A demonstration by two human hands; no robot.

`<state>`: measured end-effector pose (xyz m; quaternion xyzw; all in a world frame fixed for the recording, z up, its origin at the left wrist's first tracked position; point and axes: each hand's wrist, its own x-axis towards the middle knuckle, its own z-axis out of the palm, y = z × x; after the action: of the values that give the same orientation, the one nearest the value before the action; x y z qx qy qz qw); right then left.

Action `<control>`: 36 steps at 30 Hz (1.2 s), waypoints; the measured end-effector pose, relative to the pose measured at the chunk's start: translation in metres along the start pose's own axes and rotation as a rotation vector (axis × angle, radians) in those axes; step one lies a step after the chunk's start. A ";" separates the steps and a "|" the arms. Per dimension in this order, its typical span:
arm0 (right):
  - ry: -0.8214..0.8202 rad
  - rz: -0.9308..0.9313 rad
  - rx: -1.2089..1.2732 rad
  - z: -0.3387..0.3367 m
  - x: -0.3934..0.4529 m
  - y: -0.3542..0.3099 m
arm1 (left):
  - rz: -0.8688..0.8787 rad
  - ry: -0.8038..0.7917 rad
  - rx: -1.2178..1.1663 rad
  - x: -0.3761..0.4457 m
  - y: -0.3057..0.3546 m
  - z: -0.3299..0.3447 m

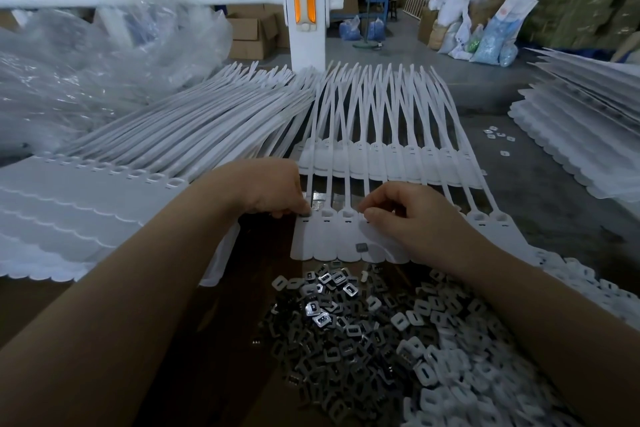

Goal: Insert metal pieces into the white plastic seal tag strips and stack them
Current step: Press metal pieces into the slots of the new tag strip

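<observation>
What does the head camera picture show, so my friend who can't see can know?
Two bare hands work on a white plastic seal tag strip: the left hand presses its end slot, the right hand pinches further along. A heap of metal pieces lies nearer, with stacked strips at left.

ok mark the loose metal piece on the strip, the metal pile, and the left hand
loose metal piece (361, 247), head view, centre of its face.
metal pile (332, 333), head view, middle of the heap.
left hand (273, 189), head view, back of the hand.
</observation>
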<state>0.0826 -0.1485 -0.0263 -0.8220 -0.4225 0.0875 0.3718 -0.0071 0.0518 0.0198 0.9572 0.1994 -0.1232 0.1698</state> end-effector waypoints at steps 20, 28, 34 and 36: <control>-0.002 0.012 -0.013 0.000 -0.002 0.000 | 0.111 -0.041 0.140 0.003 -0.007 0.001; 0.001 0.007 -0.020 0.000 -0.003 -0.002 | 0.171 -0.035 0.139 0.005 -0.014 0.002; -0.007 -0.002 -0.023 -0.001 -0.003 -0.002 | 0.204 -0.047 0.071 0.010 -0.021 0.002; -0.007 -0.002 -0.026 0.000 -0.003 -0.002 | 0.207 -0.049 0.057 0.012 -0.022 0.003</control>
<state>0.0797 -0.1504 -0.0256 -0.8261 -0.4256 0.0845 0.3597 -0.0067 0.0741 0.0077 0.9738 0.0915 -0.1339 0.1593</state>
